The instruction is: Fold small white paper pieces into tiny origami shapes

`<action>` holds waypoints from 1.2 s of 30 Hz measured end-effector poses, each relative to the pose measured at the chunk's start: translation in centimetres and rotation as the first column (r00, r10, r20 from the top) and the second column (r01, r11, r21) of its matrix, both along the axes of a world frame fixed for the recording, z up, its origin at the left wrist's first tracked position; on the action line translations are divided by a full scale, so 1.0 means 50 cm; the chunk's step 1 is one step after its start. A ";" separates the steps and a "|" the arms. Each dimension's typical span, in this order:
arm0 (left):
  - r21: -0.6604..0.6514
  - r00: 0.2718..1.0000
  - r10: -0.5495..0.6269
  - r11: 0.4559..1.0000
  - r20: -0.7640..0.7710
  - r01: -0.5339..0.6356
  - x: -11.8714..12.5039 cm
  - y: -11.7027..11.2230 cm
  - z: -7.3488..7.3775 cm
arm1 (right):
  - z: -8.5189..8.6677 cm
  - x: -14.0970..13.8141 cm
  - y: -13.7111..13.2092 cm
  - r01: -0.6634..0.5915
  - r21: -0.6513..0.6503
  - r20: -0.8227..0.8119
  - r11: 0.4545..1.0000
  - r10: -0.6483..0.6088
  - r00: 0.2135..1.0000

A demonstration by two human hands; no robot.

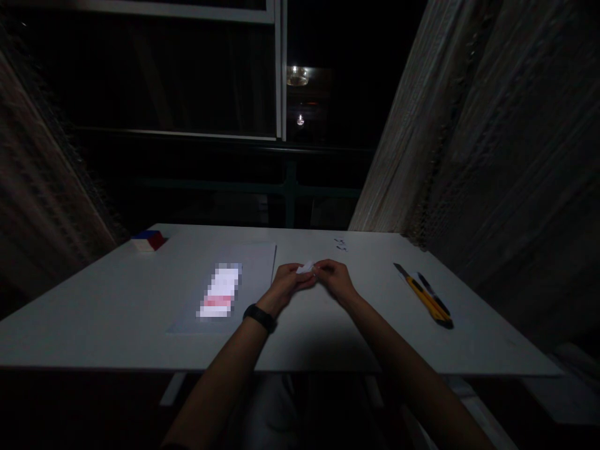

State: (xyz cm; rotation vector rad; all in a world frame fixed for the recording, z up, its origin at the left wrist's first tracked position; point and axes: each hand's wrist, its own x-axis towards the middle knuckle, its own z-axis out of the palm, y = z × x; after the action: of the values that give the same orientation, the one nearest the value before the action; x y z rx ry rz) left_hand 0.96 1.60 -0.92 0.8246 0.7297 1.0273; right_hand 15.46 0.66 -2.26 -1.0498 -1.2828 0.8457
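Over the middle of the white table, my left hand (287,281) and my right hand (334,276) meet around a small piece of white paper (305,268). The fingers of my left hand are closed on its left side and underneath. At its right edge, the right fingers pinch it. Part of the paper is hidden by the fingers, and dim light hides its folds. A dark band sits on my left wrist. Left of my hands, a lit phone (220,291), its screen blurred out, lies on white sheets of paper (259,262).
A yellow utility knife (424,297) and a dark pen (432,292) lie at the right. Small dark scraps or marks (342,245) show beyond my right hand. A puzzle cube (147,240) stands at the table's (94,306) far left. Curtains (398,125) hang on both sides.
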 end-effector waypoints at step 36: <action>0.052 0.998 0.006 0.999 -0.067 -0.002 -0.003 0.000 -0.004 | 0.002 0.003 -0.001 0.073 0.077 0.243 0.994 -0.090 0.966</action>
State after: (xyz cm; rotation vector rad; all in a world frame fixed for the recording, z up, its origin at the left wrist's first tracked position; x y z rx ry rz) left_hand 0.79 1.60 -1.10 0.9067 0.7647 1.0297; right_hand 15.61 0.62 -2.17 -1.1721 -1.4553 0.6183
